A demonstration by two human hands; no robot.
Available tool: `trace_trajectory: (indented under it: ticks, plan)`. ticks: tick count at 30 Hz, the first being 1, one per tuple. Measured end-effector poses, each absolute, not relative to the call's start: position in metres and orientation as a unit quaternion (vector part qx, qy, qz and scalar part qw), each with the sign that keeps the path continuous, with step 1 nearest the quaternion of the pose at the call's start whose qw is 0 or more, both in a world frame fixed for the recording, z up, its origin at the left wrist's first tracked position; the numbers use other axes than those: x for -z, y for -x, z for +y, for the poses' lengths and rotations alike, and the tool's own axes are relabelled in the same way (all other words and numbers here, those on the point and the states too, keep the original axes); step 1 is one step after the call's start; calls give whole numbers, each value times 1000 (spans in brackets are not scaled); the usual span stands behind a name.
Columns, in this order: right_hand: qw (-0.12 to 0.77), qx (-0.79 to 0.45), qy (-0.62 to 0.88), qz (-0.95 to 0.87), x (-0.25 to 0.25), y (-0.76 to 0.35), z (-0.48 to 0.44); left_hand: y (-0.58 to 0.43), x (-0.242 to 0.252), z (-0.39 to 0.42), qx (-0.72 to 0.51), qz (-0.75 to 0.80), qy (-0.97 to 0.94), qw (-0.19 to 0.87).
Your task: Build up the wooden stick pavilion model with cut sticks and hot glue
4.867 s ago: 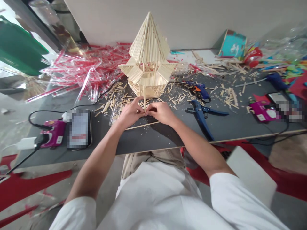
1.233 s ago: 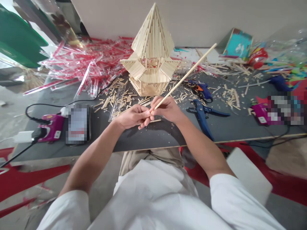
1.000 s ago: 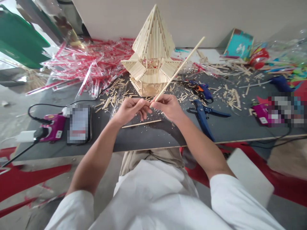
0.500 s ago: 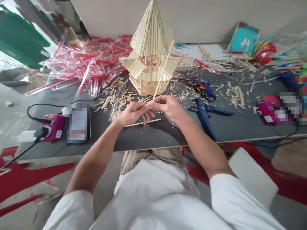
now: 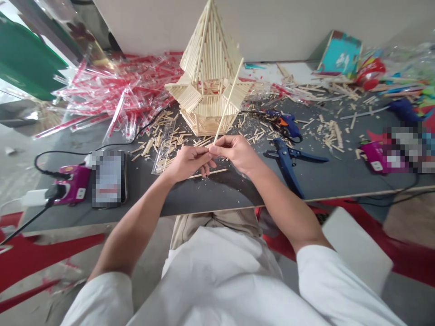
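Note:
My right hand (image 5: 234, 153) pinches a long, thin wooden stick (image 5: 228, 102) near its lower end; the stick slants up and away to the right. Thumb and fingers of my left hand (image 5: 192, 163) are closed and meet the right fingertips at that end, and what lies between them is hidden. A second wooden stick (image 5: 217, 172) lies on the table just under my hands. Behind them stands a tower-like model (image 5: 209, 106) built of such sticks, with a pointed roof; the held stick crosses in front of it.
Blue cutting pliers (image 5: 288, 165) and a blue glue gun (image 5: 288, 125) lie to the right, among scattered stick offcuts (image 5: 331, 136). Red-and-clear plastic wrappers (image 5: 115, 95) are heaped at back left. A phone (image 5: 110, 179) and a purple power strip (image 5: 74, 183) sit at the left.
The view has shifted slightly, so the table's things appear a little further left. Both hands keep nearly the same pose at the stick's lower end.

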State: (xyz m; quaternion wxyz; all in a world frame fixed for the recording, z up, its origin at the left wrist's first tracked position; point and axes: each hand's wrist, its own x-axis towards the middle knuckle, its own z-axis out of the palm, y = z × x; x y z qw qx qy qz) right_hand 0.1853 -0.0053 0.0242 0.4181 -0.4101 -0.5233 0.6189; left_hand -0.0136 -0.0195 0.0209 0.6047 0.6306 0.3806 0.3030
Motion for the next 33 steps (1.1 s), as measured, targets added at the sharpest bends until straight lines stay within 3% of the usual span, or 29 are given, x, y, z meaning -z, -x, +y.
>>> trace_trajectory:
  ticks: [5,10,16,19,24,28,33]
  plan:
    - [423,-572,419,-565,-25,-185,-5,15,-21,-19,-300,388,-652,578]
    - [298,-504,464,-665,-50,-214,-17,14,-19,-18,-285,400,-677,549]
    - [210,-201,644,-707,-66,-310,-61,15,-15,-18,-284,397,-682,544]
    - [102,-85,706,-696,-45,-362,-72,14,-17,-20,-273,394,-695,535]
    - [-61,-74,711,-697,-11,-398,-81,12,-18,-22,-271,408,-704,515]
    - [-106,-37,684,-721,-14,-394,-97,12,-18,-23,-271,421,-706,501]
    - [-120,10,691,-713,-32,-374,-115,11,-24,-28,-235,441,-775,387]
